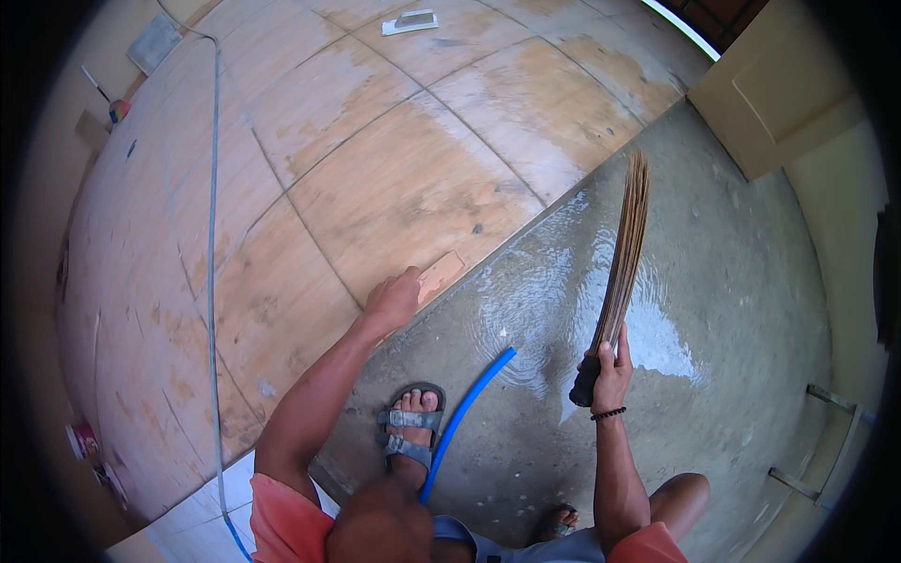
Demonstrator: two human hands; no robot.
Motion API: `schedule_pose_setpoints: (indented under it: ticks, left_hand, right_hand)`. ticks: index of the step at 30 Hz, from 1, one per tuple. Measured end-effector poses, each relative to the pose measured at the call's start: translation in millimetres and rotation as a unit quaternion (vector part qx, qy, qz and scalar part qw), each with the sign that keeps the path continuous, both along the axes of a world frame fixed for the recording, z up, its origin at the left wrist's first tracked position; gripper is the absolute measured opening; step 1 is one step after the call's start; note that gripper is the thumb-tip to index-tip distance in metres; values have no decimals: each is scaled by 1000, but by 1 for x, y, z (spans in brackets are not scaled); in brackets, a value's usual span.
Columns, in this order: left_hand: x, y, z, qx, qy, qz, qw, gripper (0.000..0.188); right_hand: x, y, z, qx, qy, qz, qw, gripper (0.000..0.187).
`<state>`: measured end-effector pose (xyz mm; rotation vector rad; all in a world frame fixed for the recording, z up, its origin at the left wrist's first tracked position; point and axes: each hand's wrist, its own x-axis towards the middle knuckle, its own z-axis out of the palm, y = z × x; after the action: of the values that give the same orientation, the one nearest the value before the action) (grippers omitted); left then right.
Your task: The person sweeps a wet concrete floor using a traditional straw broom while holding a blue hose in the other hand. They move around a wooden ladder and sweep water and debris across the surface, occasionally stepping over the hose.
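Observation:
My right hand (613, 377) is wrapped round a stick broom (624, 253) near its black-bound end. The long brown bristles point up and away from me over wet grey concrete. My left hand (392, 302) reaches forward to the edge of the tiled floor, its fingers closed on a narrow strip of pinkish tile (441, 274). That strip lies along the tile edge, and its near end is hidden under my fingers. Between my arms a blue hose (469, 387) rests on the concrete, its open end beside a shallow puddle (648, 328).
Large tan tiles (375, 206) with damp, whitish patches cover the left and far floor. A grey hose (214, 235) runs along the left side. A white tile-like piece (410, 22) lies far off. A door (765, 94) stands at the upper right, above a metal frame (835, 441).

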<state>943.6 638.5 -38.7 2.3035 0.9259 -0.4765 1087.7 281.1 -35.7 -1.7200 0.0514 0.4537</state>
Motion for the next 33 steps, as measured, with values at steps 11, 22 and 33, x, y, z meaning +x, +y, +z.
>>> schedule_pose_setpoints:
  ticks: [11,22,33]
  left_hand:
    - [84,17,31,72,80,-123,987,49]
    - [80,7,8,110,45,-113,986,49]
    - [57,-50,22,30,-22,-91,995,45]
  right_hand:
    - [2,-20,-8,-6,0,-54,999,63]
    - [2,-22,-8,-9,12,-54,998,62]
    - [2,-49,-14,-48,-55,-37,997,67]
